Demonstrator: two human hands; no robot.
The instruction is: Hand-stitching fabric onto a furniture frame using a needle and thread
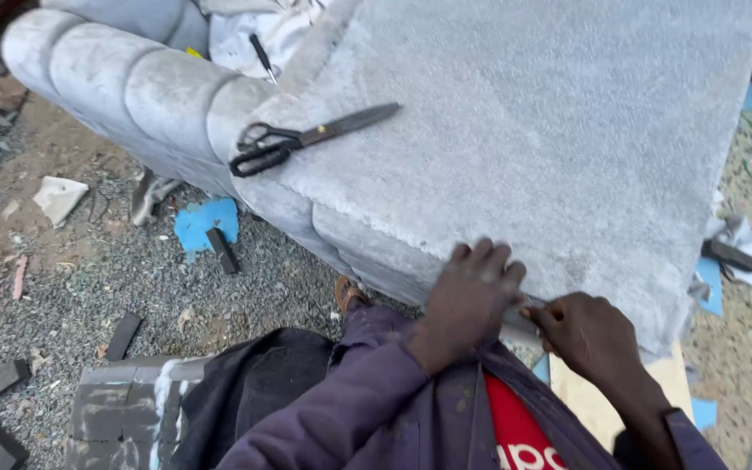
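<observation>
Both hands working the near edge of grey upholstery fabric on a padded furniture piece.

The left hand (470, 292), lower centre of frame, lies palm-down with fingers curled over the grey napped fabric sheet (550, 130), seemingly pinning it taut at the edge. The right hand (589, 335), just beside it, has its grip closed together, pinching the fabric edge between thumb and fingertips, apparently to pull it down over the frame; whether a small tool is also held cannot be told. Black-handled long-bladed steel scissors (306, 139) lie on the fabric, upper centre-left, parked within reach beside the grey channel-tufted padded arm (124, 83). Dark offcut blocks (219, 248) and blue scraps litter the gravel floor (89, 287), lower left.
</observation>
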